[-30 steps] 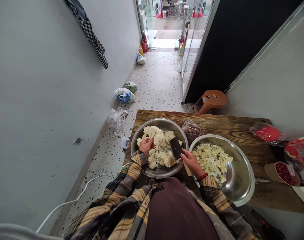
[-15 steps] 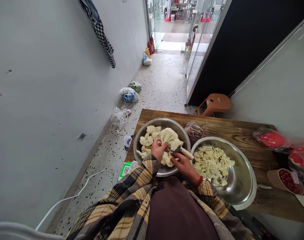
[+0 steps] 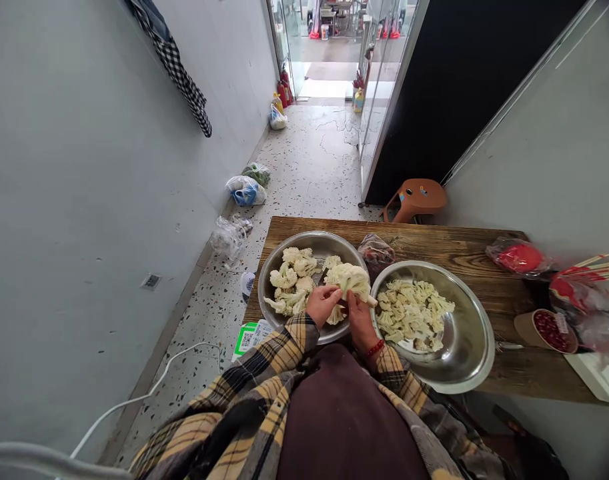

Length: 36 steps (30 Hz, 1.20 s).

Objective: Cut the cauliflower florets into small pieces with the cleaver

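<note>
Over the left steel basin (image 3: 265, 293), my left hand (image 3: 323, 305) is closed on the near left side of a big cauliflower piece (image 3: 348, 277). My right hand (image 3: 361, 321) is closed with its fingers up against the same piece. The pale handle of a knife (image 3: 372, 301) sticks out past its right side; the blade is hidden behind the cauliflower and fingers. Several cauliflower florets (image 3: 287, 277) lie in this basin. The right steel basin (image 3: 464, 353), close beside my right hand, holds a heap of small cut florets (image 3: 411, 310).
Both basins stand on a wooden table (image 3: 444, 241). Behind them is a dark bagged bundle (image 3: 377, 252). To the right are a red bagged item (image 3: 520, 257) and a paper tub of red pieces (image 3: 551, 331). A green QR card (image 3: 245, 339) sits at the left edge. An orange stool (image 3: 418, 199) stands beyond.
My right hand has moved up and in against the cauliflower piece, which is now turned with its florets upward. The knife blade has gone out of sight. The whole view has shifted slightly.
</note>
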{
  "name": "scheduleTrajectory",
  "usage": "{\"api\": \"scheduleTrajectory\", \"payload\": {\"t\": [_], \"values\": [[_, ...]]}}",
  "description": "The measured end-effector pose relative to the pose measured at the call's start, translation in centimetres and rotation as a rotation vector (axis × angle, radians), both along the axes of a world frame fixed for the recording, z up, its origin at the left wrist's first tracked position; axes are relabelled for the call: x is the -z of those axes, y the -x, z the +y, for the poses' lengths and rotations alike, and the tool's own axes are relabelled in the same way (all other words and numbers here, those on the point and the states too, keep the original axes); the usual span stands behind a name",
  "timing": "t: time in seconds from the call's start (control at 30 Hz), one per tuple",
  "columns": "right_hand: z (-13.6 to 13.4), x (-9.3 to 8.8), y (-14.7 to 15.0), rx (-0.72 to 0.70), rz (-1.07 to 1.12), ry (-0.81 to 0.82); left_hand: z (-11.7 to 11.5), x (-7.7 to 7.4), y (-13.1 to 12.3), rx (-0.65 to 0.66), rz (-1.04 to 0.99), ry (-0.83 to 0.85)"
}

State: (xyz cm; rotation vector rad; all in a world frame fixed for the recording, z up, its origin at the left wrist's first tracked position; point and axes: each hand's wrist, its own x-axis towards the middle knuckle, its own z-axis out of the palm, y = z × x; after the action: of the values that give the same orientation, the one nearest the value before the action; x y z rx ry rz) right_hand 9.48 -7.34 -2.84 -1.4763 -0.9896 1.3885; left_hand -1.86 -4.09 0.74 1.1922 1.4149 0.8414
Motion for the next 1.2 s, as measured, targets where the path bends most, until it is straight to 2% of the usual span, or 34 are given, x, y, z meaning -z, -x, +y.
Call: {"api": "scheduleTrajectory", "payload": {"t": [0.13, 0.2, 0.3, 0.4, 0.47, 0.57, 0.7, 0.9, 1.0, 1.1, 1.13, 1.2], "values": [[-0.2, -0.1, -0.7, -0.007, -0.253, -0.092, -0.2, 0.5, -0.3, -0.053, -0.009, 0.096], [-0.2, -0.4, -0.6, -0.008, -0.300, -0.124, -0.3, 0.6, -0.3, -0.100, 0.028, 0.094], [-0.2, -1.2, -0.2, -0.003, -0.065, -0.029, -0.5, 0.2, -0.3, -0.099, 0.114, 0.022], [0.1, -1.7, 0.1, -0.012, 0.204, 0.115, -0.7, -0.3, -0.2, -0.043, 0.280, -0.155], [0.4, -1.7, 0.1, -0.015, 0.298, 0.179, -0.8, -0.4, -0.2, -0.010, 0.396, -0.273], [1.0, -1.3, -0.1, -0.011, 0.376, 0.242, -1.1, -0.2, -0.3, 0.059, 0.490, -0.370], [1.3, -0.8, -0.1, -0.032, 0.377, 0.258, -1.4, 0.2, -0.1, 0.171, 0.535, -0.414], [0.7, -1.1, 1.3, -0.021, 0.363, 0.234, -1.8, -0.9, 0.8, 0.429, 0.571, -0.466], [1.1, -0.9, 1.6, -0.003, 0.377, 0.196, -2.8, -1.4, 0.6, 0.524, 0.527, -0.493], [2.2, -0.4, 1.2, 0.027, 0.394, 0.177, -3.7, -1.1, 0.3, 0.638, 0.392, -0.568], [2.5, -0.2, 0.9, 0.033, 0.400, 0.178, -3.7, -0.8, 0.5, 0.606, 0.371, -0.573], [2.9, 0.3, 0.2, 0.060, 0.417, 0.156, -3.2, 0.0, 1.5, 0.415, 0.409, -0.512]]}}
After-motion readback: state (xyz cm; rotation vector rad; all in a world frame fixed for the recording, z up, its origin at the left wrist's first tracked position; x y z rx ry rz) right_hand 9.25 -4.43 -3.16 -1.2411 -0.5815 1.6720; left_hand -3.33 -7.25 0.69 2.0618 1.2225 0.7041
